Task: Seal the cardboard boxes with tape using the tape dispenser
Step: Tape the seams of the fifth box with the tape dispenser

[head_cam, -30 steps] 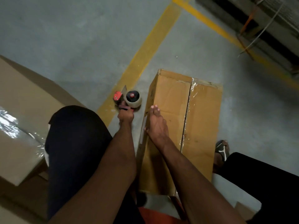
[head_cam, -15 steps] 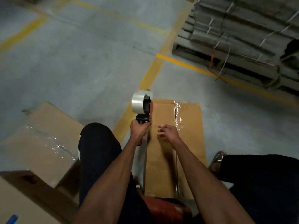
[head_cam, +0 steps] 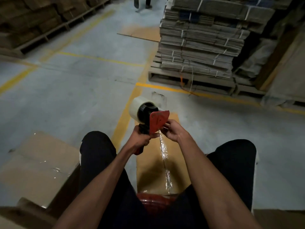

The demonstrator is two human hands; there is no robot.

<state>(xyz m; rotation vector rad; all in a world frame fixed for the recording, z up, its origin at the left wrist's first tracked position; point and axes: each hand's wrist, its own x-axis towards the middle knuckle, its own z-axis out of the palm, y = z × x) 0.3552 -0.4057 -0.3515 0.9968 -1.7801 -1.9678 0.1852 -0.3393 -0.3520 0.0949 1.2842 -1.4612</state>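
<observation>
A long cardboard box (head_cam: 151,172) lies on the floor between my knees, with clear tape along its centre seam. Above its far end I hold up the red tape dispenser (head_cam: 156,121) with a roll of clear tape (head_cam: 137,108). My left hand (head_cam: 142,140) grips the dispenser's handle. My right hand (head_cam: 173,131) pinches at the edge of the dispenser's red plate, fingers curled. A loose tape end stands up behind the roll.
A taped cardboard box (head_cam: 38,166) sits on the floor at my left. A pallet of bundled flat cardboard (head_cam: 201,40) stands ahead on the right. Yellow lines cross the grey floor. A person's feet (head_cam: 142,4) show far away. A red stool (head_cam: 156,200) is under me.
The head has tilted up, showing more of the warehouse. My left hand raised the dispenser off the box side. My right hand left the box top and came to the dispenser's red plate.
</observation>
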